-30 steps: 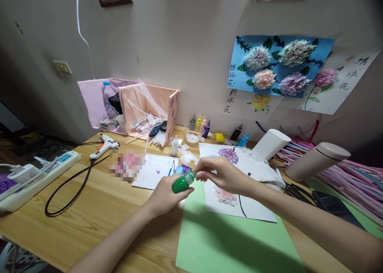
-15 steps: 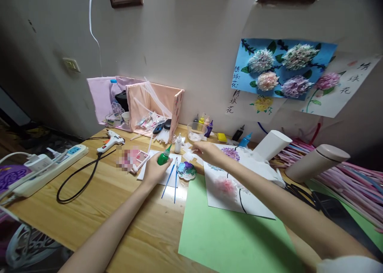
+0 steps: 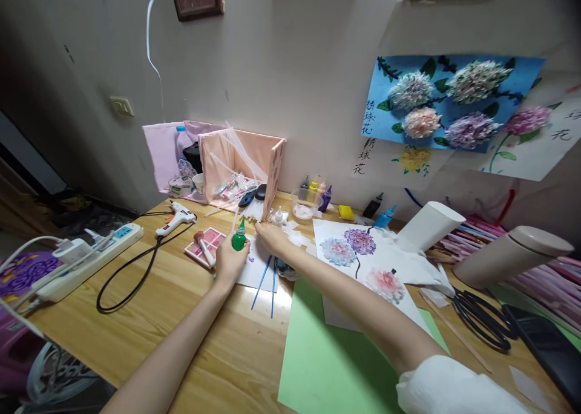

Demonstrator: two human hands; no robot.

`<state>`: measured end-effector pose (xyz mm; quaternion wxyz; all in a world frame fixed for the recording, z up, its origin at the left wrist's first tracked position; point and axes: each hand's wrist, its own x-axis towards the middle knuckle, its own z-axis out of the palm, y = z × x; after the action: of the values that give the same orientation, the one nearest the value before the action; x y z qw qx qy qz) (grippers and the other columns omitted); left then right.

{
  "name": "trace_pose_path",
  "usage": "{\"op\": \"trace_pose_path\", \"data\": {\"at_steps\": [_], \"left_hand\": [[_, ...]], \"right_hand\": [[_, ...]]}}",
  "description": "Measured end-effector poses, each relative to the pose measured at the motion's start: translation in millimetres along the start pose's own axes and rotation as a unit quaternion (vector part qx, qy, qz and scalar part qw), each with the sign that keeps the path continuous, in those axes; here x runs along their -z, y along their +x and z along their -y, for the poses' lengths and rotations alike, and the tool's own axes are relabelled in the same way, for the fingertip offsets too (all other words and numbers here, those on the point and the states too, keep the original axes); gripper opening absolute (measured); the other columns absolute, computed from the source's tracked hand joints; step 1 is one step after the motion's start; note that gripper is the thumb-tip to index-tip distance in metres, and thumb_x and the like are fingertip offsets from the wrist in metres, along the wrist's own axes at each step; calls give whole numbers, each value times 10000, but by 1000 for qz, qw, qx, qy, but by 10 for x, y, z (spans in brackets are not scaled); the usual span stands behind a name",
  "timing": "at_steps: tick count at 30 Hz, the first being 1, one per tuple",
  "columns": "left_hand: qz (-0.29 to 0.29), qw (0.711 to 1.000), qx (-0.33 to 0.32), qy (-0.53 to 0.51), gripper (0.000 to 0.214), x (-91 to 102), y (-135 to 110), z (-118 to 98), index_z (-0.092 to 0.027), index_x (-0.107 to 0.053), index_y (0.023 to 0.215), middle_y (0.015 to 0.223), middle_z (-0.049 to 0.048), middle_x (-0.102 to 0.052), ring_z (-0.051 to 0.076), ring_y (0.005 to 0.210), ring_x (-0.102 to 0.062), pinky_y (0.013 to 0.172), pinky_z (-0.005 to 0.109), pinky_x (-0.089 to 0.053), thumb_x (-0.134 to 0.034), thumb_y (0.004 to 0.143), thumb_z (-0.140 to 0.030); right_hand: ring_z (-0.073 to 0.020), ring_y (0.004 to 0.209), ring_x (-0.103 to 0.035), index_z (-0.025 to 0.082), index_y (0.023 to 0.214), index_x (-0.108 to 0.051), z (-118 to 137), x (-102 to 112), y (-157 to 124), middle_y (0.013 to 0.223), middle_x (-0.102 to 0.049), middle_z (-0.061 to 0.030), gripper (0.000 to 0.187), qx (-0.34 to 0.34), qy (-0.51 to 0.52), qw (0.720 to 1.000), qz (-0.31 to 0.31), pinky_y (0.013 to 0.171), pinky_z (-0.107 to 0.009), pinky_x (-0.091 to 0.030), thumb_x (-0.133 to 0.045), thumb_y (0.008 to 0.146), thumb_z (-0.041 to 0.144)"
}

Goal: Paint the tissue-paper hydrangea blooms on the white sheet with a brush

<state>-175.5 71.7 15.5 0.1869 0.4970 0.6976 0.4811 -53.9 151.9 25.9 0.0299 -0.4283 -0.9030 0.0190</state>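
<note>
My left hand is wrapped round a small bottle of green paint, which stands upright with its green nozzle pointing up. Just right of it is my right hand, fingers drawn together; anything between them is hidden. Below the hands lies a white sheet with two thin blue paintbrushes across its right part. A paint-smeared palette shows partly under my right forearm. Behind my right hand stands a white bottle, near scraps of white paper.
Right of the hands, a flower picture overlaps a green sheet. Scissors, a phone and a tumbler are further right. A glue gun with its looped cable, a pink palette case and a power strip lie left.
My right hand has moved left from the paper scraps to beside the green bottle, and its forearm now partly covers the palette. My left hand still holds the bottle. The view has shifted slightly.
</note>
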Motion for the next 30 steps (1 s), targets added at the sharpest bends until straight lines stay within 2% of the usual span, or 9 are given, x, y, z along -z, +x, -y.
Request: {"op": "trace_pose_path", "data": {"at_steps": [7,10,13,17,23,30], "left_hand": [[-5,999,9,44,142,11,28,1,-167,-624,762,718,55,-660,219,702,-611,639,284,-419,-609,678,-281],[-2,999,6,47,160,1,33,14,-169,-627,781,744,53,-664,211,710,-612,648,276,-425,-603,680,-291],[-9,999,2,49,149,1,46,39,-168,-616,769,750,56,-665,211,720,-613,651,273,-426,-594,686,-289],[-21,998,-5,55,133,21,61,47,-175,-604,759,729,51,-659,212,713,-610,638,272,-419,-582,699,-292],[-27,998,-3,57,118,47,80,33,-174,-605,753,728,51,-663,211,708,-615,629,270,-422,-588,703,-279],[-39,998,6,54,150,76,81,9,-170,-626,790,721,61,-666,228,716,-622,642,288,-434,-617,714,-299]], "right_hand": [[-187,977,-595,156,1160,-532,-38,-28,0,1149,-578,-76,320,2,-1,1000,-5,824,-399,-517,-531,889,328],[-191,954,-616,138,1126,-535,-31,-5,30,1072,-631,-96,235,-2,3,1000,-15,813,-344,-502,-435,915,170],[-209,946,-631,146,1120,-520,-18,15,61,1032,-663,-122,313,-10,6,1000,-25,783,-296,-478,-367,868,42],[-207,935,-631,179,1126,-520,11,8,85,1025,-665,-109,319,-13,12,999,-33,756,-276,-463,-380,863,64],[-205,930,-619,162,959,-607,39,-14,132,1028,-646,-123,246,0,34,999,-35,738,-268,-450,-382,880,101],[-200,891,-624,159,1006,-597,35,-9,125,978,-673,-117,253,13,90,995,-52,735,-265,-437,-424,843,74]]}}
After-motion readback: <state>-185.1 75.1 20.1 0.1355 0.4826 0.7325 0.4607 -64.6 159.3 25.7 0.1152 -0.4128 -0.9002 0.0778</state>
